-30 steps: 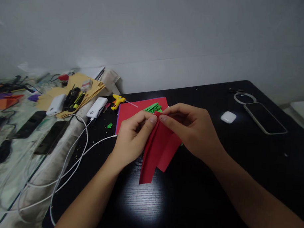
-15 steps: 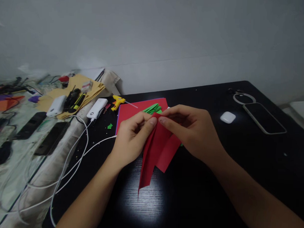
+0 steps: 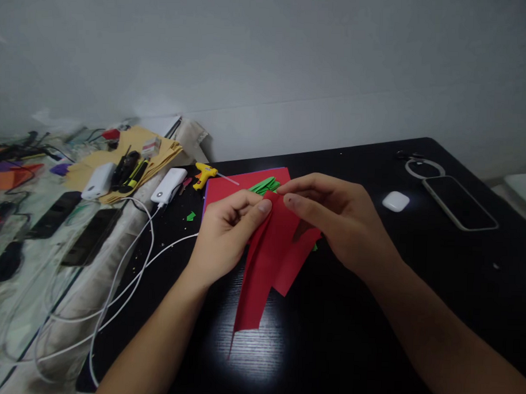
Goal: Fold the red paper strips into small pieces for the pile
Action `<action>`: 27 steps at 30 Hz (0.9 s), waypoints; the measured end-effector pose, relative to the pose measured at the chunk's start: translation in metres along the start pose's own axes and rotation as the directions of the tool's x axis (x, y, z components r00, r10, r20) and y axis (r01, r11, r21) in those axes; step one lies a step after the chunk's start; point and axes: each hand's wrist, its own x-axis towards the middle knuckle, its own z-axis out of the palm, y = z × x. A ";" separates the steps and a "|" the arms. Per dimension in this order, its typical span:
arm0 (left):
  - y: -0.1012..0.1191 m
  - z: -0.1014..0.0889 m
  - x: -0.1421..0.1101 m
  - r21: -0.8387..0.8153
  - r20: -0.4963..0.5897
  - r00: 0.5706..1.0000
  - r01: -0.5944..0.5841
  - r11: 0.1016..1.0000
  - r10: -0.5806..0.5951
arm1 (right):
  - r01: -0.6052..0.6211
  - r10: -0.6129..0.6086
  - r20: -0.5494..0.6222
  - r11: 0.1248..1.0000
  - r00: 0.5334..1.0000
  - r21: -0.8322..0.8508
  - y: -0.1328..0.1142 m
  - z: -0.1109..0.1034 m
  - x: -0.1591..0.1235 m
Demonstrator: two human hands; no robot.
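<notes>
Folded red paper [image 3: 271, 260] held up between two hands

The person's left hand [image 3: 225, 236] has its thumb and curled index finger closed on the top of the folded red paper, with no gap showing between them; the thumb presses on the front face, close to the upper tip. The other left fingers are tucked in behind and mostly hidden.

The right hand [image 3: 346, 223] is at the same upper end, on the other side. Its thumb lies against the front of the paper, while the index finger arches just above, leaving a narrow opening. Whether these two grip the paper or merely rest on it cannot be told, since the meeting point is partly covered.

The paper is near the middle of the view, above the black desk [image 3: 348, 343]. Two flaps hang down from the pinched end: a longer one on the left with a thin edge trailing lower, and a shorter one slanting to the right.

Behind the hands, green paper pieces [image 3: 264, 186] lie on a flat red sheet [image 3: 228, 191], and a yellow glue gun [image 3: 204, 175] lies at the sheet's far left corner. Well to the right are a white case [image 3: 395, 201] and a phone [image 3: 460, 204].
</notes>
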 end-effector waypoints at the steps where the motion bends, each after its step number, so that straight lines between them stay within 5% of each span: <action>1: 0.000 0.001 0.000 0.008 -0.007 1.000 -0.013 1.000 0.014 | -0.001 0.000 0.008 1.000 1.000 0.007 0.000 0.000 0.000; 12: 0.000 0.003 -0.001 0.152 -0.047 0.988 -0.135 0.979 0.144 | -0.083 0.037 0.167 0.956 0.985 0.281 0.005 -0.005 0.003; 27: -0.002 0.001 -0.003 0.344 -0.014 0.952 -0.283 0.895 0.306 | -0.069 0.051 0.160 0.991 0.986 0.113 0.005 -0.005 0.005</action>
